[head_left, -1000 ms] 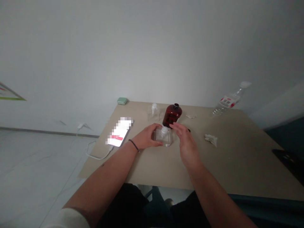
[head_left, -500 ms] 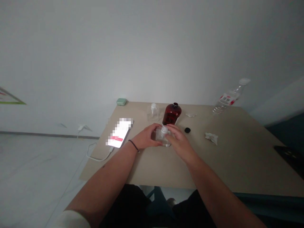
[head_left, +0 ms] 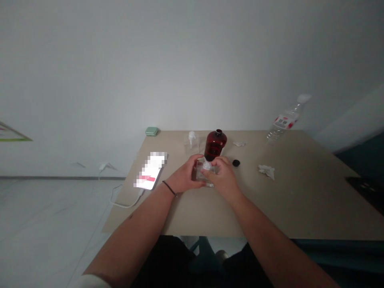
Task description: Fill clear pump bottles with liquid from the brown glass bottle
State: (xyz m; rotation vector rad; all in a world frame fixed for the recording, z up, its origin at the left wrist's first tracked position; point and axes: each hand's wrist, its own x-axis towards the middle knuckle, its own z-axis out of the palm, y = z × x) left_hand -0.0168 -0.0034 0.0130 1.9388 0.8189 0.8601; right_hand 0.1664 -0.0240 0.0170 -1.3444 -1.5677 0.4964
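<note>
Both hands on one job: left hand (head_left: 186, 177) and right hand (head_left: 221, 180) clamped together around a clear square plastic bottle (head_left: 200, 174), mid-worktop, right at the near side of a dark amber glass bottle (head_left: 215, 145). Left grip wraps the body; right grip closes over the white cap (head_left: 207, 165), mostly hiding it. Can't tell if the base touches the worktop (head_left: 300, 208). Black round lid (head_left: 236, 163) lies just right, matte. Far left of the amber bottle, a second clear bottle (head_left: 191, 143) with white top. Further right, crumpled tissue (head_left: 266, 172) — soft, papery. Pixelated phone (head_left: 149, 172) to the left, cabled.
</note>
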